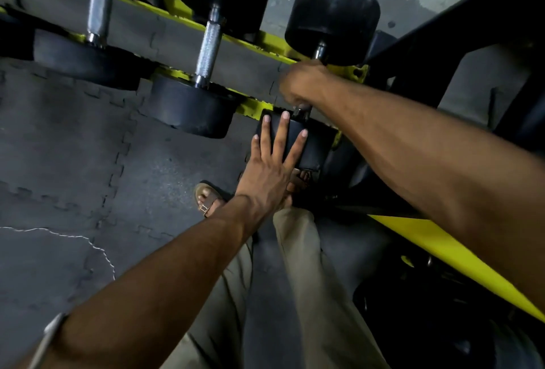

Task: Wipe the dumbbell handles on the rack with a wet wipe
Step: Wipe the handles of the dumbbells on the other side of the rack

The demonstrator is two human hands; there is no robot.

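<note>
The rightmost dumbbell handle (320, 51), at one o'clock on the yellow rack (250, 107), is gripped by the right hand (303, 82), fingers curled round it (the wet wipe is hidden, presumably inside). Its near head (314, 147) is pressed by the left hand (272, 168), fingers straight and spread. The full handle length should be covered with twisting strokes while rolling is prevented.

The right grip (300, 82) is covering most of the steel handle (320, 51) of the rightmost black rubber dumbbell (333, 15), hiding whatever it is pressing there.
</note>
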